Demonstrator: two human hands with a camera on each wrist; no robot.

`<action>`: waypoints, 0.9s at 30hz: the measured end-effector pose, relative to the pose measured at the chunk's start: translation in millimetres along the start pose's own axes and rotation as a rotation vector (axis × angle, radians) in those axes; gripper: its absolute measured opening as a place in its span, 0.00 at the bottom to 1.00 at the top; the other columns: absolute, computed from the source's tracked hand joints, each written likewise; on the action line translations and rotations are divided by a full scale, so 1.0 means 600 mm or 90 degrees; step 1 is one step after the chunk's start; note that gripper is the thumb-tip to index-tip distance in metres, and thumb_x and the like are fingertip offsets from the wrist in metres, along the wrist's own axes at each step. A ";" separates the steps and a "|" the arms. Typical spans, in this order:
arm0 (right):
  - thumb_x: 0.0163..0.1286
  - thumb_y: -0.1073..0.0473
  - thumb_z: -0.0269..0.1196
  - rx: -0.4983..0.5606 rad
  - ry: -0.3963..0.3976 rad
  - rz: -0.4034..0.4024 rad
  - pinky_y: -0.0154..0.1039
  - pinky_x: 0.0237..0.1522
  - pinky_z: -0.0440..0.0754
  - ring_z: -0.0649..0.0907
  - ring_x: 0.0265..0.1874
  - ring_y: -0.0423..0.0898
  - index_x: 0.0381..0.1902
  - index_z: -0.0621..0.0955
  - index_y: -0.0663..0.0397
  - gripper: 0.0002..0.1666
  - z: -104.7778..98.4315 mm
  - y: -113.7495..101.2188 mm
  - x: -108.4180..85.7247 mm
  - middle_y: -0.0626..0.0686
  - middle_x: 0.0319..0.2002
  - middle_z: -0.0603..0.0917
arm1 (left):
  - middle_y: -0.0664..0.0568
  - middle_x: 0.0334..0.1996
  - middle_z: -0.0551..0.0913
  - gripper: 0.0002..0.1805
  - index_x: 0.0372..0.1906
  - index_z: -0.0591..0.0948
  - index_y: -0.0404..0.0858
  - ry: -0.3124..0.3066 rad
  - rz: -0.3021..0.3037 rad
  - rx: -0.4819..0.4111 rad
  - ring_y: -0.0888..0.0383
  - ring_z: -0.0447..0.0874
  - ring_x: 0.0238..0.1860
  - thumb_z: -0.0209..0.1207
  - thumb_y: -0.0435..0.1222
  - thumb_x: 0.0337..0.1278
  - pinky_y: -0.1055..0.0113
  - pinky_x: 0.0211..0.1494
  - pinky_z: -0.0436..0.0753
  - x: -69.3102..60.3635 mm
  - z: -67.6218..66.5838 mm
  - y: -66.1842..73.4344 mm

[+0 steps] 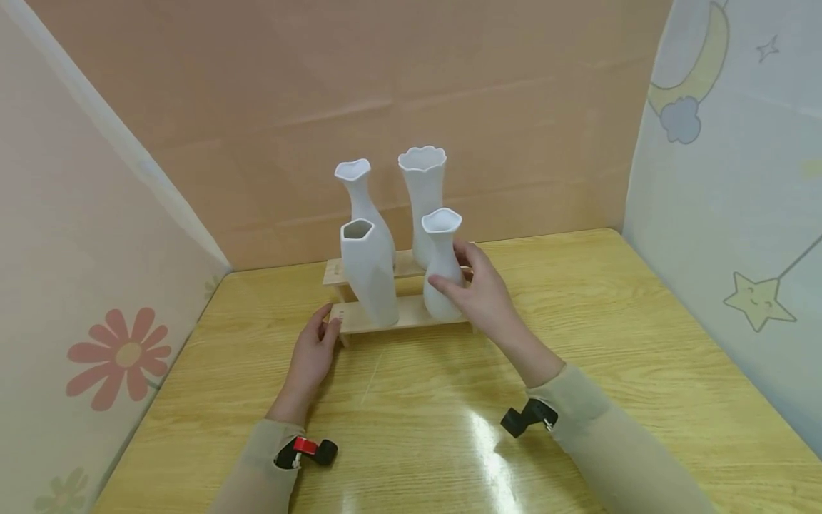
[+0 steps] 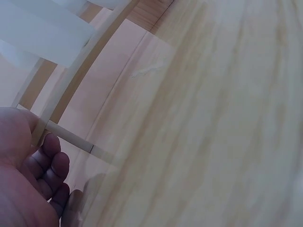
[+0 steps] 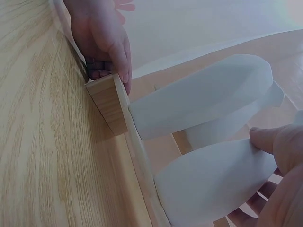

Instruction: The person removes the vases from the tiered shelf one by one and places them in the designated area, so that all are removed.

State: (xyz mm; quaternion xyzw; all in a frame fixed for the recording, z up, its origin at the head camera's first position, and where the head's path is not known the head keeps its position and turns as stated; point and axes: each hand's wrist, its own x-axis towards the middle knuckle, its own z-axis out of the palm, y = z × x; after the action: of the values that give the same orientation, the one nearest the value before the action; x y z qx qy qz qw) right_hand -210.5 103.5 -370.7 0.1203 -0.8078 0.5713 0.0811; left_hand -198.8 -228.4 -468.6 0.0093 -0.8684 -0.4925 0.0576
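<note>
Head view: above, fwd/down. L/R wrist views: close, tilted; share L end of stand (image 1: 411,311).

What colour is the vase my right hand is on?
White, with no visible pattern. The vase shows best in the head view, from rim to base.

A two-tier wooden stand (image 1: 409,313) bearing four white vases (image 1: 371,278) rests on the yellowish wood-grain table (image 1: 398,407)

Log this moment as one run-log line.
right-hand grip: flared-neck white vase; left-hand grip: end of two-tier pale wooden stand; front tier also: angular white vase; rear tier: two white vases
</note>
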 end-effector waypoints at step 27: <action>0.77 0.49 0.75 -0.029 0.026 -0.015 0.62 0.74 0.73 0.77 0.70 0.53 0.78 0.74 0.53 0.39 -0.054 -0.008 -0.038 0.53 0.69 0.79 | 0.49 0.36 0.75 0.31 0.86 0.67 0.38 -0.002 -0.015 -0.008 0.56 0.71 0.34 0.51 0.46 0.92 0.64 0.35 0.72 0.002 0.007 -0.001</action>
State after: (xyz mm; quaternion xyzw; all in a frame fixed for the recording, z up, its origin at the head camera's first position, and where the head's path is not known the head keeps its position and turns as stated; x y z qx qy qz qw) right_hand -187.8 134.9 -361.6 0.1163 -0.8172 0.5543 0.1070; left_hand -200.5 -225.3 -470.8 0.0188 -0.8651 -0.4986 0.0504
